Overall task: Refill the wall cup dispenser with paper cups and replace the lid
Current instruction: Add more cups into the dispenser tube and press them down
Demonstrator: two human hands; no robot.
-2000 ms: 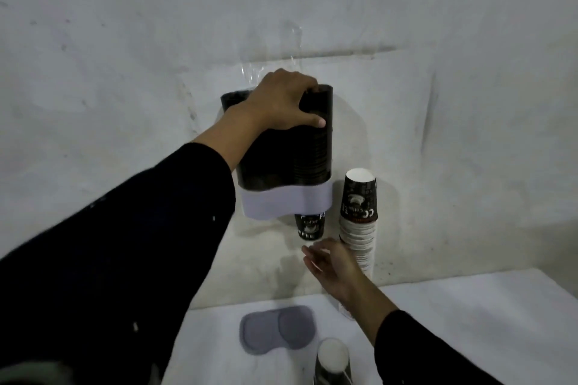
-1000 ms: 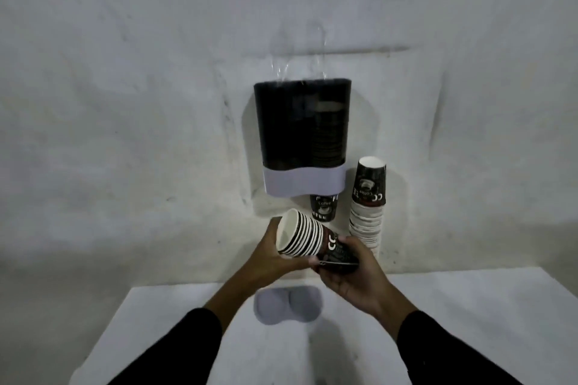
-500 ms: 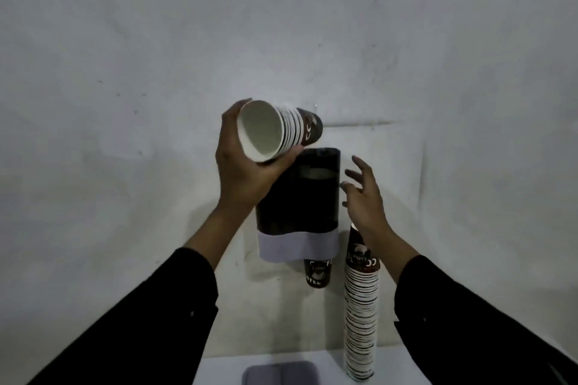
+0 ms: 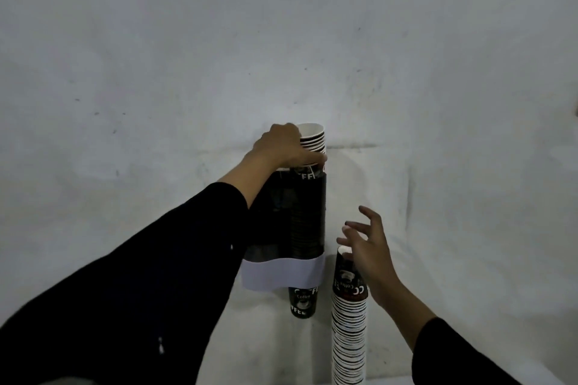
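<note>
A dark wall cup dispenser [image 4: 308, 216] with a white lower band hangs on the wall. One cup [image 4: 302, 303] pokes out below it. My left hand [image 4: 283, 145] grips a short stack of paper cups [image 4: 312, 142], held upright with its base inside the dispenser's open top. My right hand [image 4: 367, 247] hovers with spread fingers beside the dispenser. It is just above a tall stack of cups [image 4: 348, 322] standing to the right. The lid is out of view.
A plain white wall [image 4: 281, 40] fills the view behind the dispenser. A strip of white table surface [image 4: 387, 381] shows at the bottom edge beside the tall stack.
My left hand has turned the short stack from sideways to upright and lowered it into the dispenser's top. My right hand has dropped toward the tall stack. The lid on the table has left the view.
</note>
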